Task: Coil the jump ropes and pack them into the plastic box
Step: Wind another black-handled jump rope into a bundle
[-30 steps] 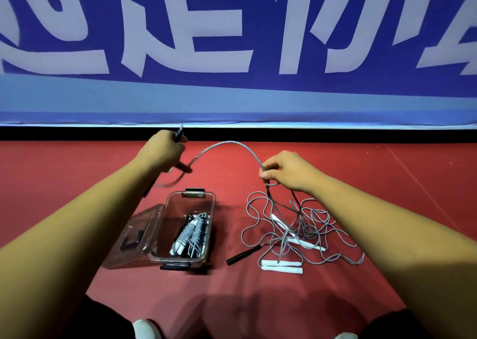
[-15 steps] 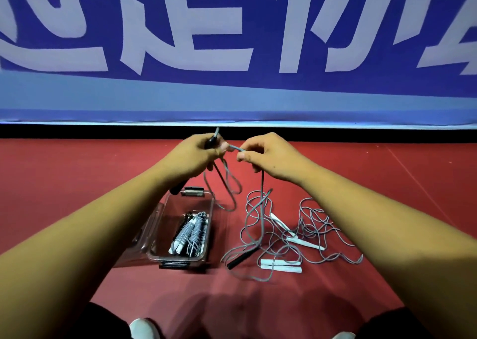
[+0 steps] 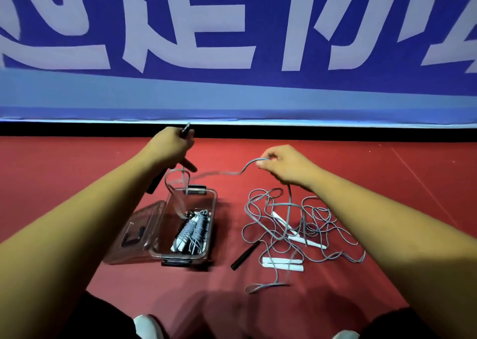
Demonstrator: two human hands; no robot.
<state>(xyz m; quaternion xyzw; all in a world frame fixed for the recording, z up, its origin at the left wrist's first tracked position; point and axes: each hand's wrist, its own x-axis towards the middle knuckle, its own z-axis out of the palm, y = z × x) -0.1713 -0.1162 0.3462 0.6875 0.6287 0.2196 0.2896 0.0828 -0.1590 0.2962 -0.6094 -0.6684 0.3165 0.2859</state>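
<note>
Grey cord (image 3: pixel 232 174) is seen stretched between two hands above a red floor (image 3: pixel 77 173). A black handle (image 3: pixel 185 132) and a few hanging loops are gripped in the left hand (image 3: pixel 171 149), and the cord is pinched by the right hand (image 3: pixel 285 167). Snagging is judged likely if more is drawn from the loose tangle (image 3: pixel 296 225), where several ropes are crossed. Coiled rope (image 3: pixel 193 230) is held in the open plastic box (image 3: pixel 213 209), its lid (image 3: pixel 139 232) laid alongside.

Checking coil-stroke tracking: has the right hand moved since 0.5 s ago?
Yes: the right hand moved rightward, away from the plastic box, pinching the grey rope.
</note>
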